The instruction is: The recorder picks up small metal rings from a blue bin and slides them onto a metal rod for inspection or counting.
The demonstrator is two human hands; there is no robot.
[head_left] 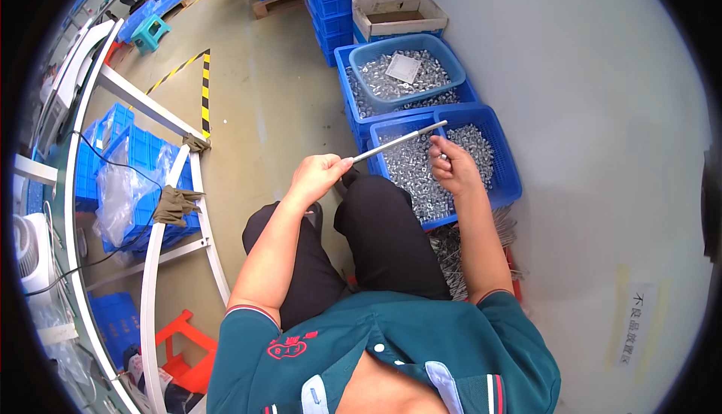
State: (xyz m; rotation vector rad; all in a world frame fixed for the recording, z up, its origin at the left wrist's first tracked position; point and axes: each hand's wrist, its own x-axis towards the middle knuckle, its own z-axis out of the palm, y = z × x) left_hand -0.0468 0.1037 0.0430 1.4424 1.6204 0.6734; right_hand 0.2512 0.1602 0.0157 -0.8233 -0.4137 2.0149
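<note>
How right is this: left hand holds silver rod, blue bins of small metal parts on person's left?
Wrong side: the head view shows the blue bins of small metal parts on the right. The left hand does hold the silver rod.

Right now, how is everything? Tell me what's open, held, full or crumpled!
Left hand: closed on the metal rod
Metal rod: held, slanting
Right hand: curled near the rod's far end; whether it holds anything is unclear
Light blue tub: open, loaded with small metal parts
Blue basket: open, loaded too
Cardboard box: open-topped
Teal stool: upright
Clear plastic: crumpled
</note>
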